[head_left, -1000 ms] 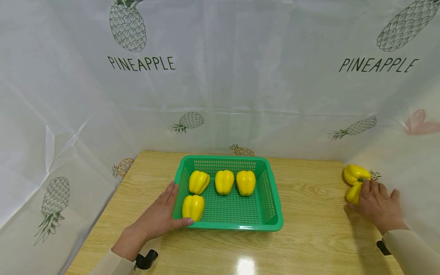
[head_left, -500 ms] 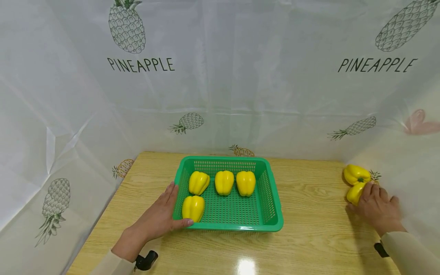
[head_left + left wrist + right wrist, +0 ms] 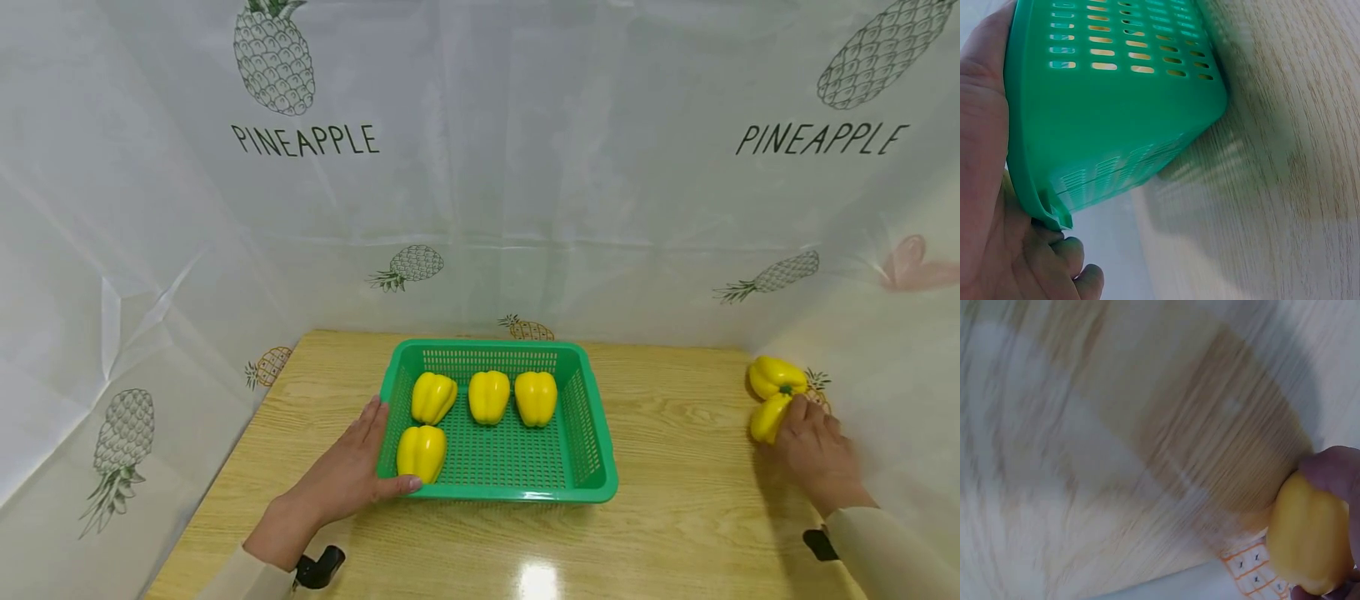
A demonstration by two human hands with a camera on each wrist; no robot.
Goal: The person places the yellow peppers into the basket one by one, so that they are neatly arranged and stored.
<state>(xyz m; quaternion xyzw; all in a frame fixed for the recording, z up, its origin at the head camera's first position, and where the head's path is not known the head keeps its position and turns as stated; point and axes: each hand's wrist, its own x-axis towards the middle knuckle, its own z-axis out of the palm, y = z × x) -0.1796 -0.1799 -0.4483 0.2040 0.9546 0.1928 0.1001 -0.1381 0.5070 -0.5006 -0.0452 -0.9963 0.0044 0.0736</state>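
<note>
I see the left hand [image 3: 341,479] clamped on a corner of the green basket [image 3: 517,495], thumb over the near rim, fingers along the left side, presumably to stop it sliding; inside, three yellow peppers [image 3: 489,398] line the back and a front pepper [image 3: 421,454] sits by the thumb; the right hand [image 3: 819,458] grips a held pepper [image 3: 767,419] near the right end of the table [image 3: 675,433], beside another pepper [image 3: 776,377]; its fingers cover much of it, and the blurred right wrist view crops the grip, so I can't tell whether it rests on the table.
</note>
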